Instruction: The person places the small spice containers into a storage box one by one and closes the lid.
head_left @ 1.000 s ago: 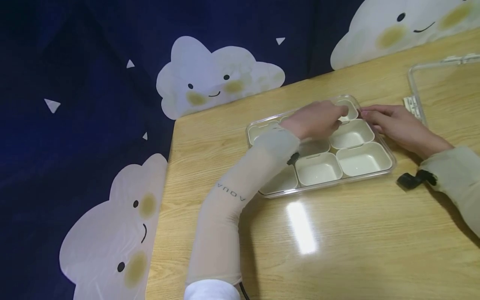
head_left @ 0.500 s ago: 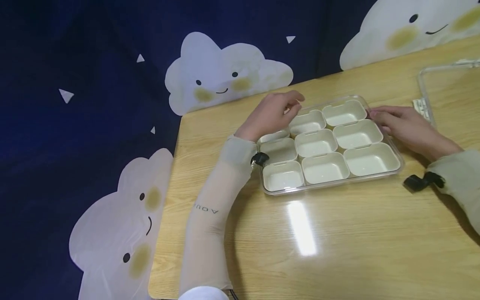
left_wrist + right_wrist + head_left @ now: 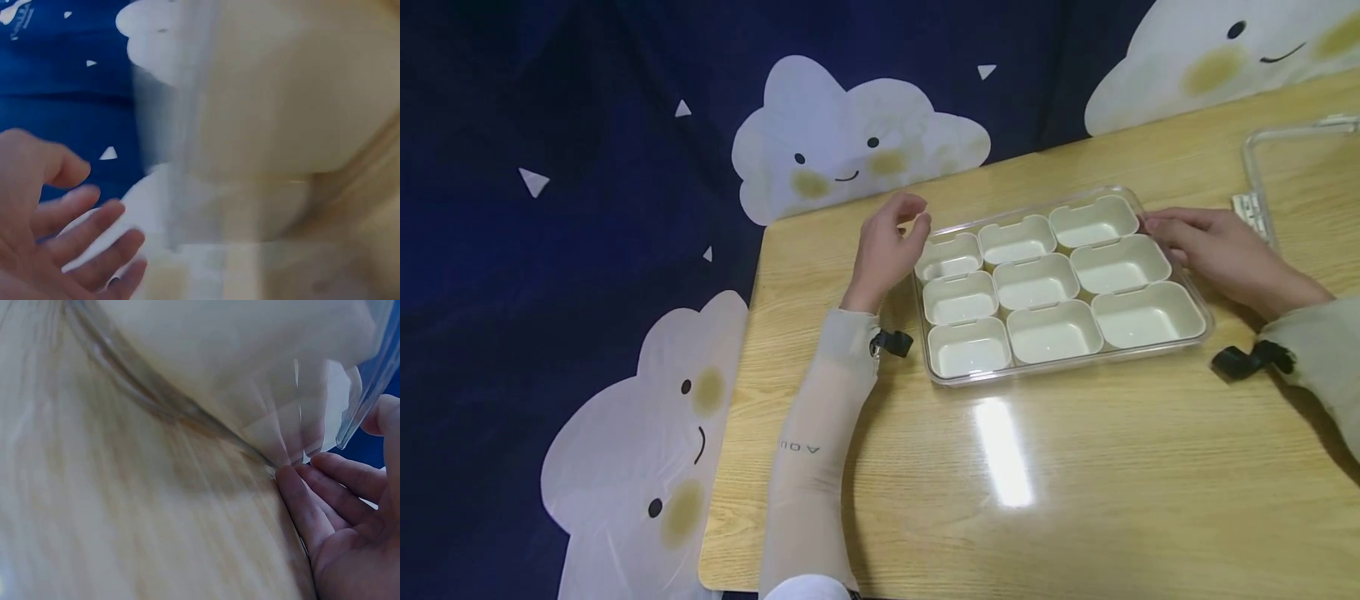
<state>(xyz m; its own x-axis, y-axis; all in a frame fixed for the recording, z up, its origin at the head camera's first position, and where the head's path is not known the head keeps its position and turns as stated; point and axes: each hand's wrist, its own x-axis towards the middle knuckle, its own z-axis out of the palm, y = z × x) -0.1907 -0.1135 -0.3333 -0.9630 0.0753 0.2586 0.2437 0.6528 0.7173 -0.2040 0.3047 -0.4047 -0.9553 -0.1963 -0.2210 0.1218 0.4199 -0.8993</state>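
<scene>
A clear plastic box lies on the table, filled with rows of cream-coloured small bins that hold nothing. Beyond the box's back left corner is my left hand, its fingers loosely bent and nothing in them. The left wrist view shows that hand's spread fingers apart from the blurred box wall. At the box's right end, my right hand touches the outer wall with its fingertips. In the right wrist view its fingers extend straight to the clear wall, the thumb near the rim.
A clear lid with a white clip lies on the wooden table at the far right. Behind and left of the table hangs a dark blue cloth with printed clouds. Black straps hang from the wrists.
My left hand has moved left from over the back right bins, past the box's left end, uncovering the bins. The right hand has stayed at the box's right end.
</scene>
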